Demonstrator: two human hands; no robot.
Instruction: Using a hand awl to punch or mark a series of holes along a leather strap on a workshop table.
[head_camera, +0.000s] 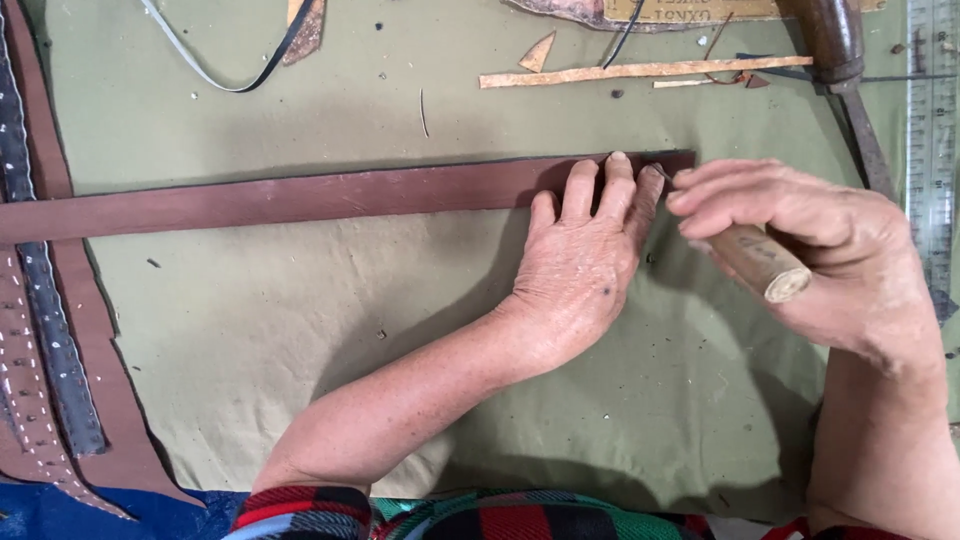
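Head view, strap: a long brown leather strap (300, 198) lies flat across the green cloth-covered surface (300, 330), running from the left frame edge to a squared end at upper right.
Left hand: the left hand (585, 255) lies palm down, fingers spread flat on the strap near its right end, holding nothing but pressing the leather.
Right hand: the right hand (800, 235) is curled around a wooden-handled tool (760, 260); the butt of the handle sticks out toward the person, and the thin tip meets the strap's end just beside the left fingertips.
Strap edges: the top edge shows a dark line; the lower edge is partly covered by the left hand.
Left border: studded and plain leather belts (40, 330) lie along the left edge, crossing under the strap.
Top border: a thin tan leather strip (640, 71), small scraps and a dark cord lie above the strap, well apart from it.
Right border: a clear ruler (932, 130) runs down the right edge, beside a dark metal tool (850, 90).
Open room: bare cloth spreads below the strap, between both forearms.
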